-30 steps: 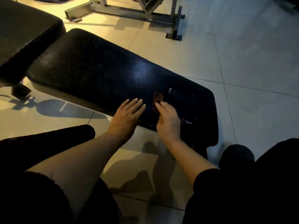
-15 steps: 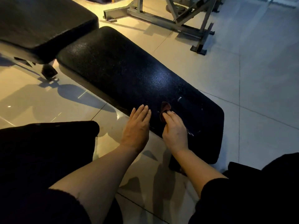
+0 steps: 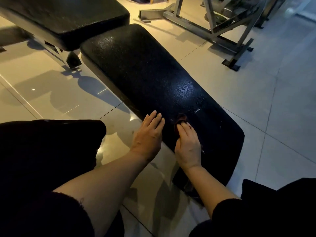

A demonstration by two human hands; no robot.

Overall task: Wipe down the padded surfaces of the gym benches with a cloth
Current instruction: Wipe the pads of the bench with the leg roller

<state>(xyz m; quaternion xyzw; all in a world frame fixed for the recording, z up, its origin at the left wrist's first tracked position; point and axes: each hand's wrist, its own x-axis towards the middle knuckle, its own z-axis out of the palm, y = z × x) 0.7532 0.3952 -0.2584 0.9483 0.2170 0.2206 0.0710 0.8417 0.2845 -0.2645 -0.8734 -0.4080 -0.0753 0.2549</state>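
Observation:
A long black padded bench pad (image 3: 153, 74) runs from the upper middle down to the lower right. My left hand (image 3: 148, 135) lies flat on its near edge, fingers straight and together. Just to the right, my right hand (image 3: 188, 144) rests on the pad with its fingertips pressing a small dark reddish cloth (image 3: 181, 118) against the surface. Most of the cloth is hidden under the fingers. White scuffs mark the pad near the cloth.
A second black pad (image 3: 68, 16) of the bench sits at the upper left on a metal frame with a wheel (image 3: 73, 59). A grey metal rack base (image 3: 213, 33) stands on the tiled floor at the upper right. Another dark pad (image 3: 51, 142) lies at the left.
The view has shifted, so the bench now appears further right and lower in the frame. Both hands stay at the same spot on the pad with the cloth under the right fingertips.

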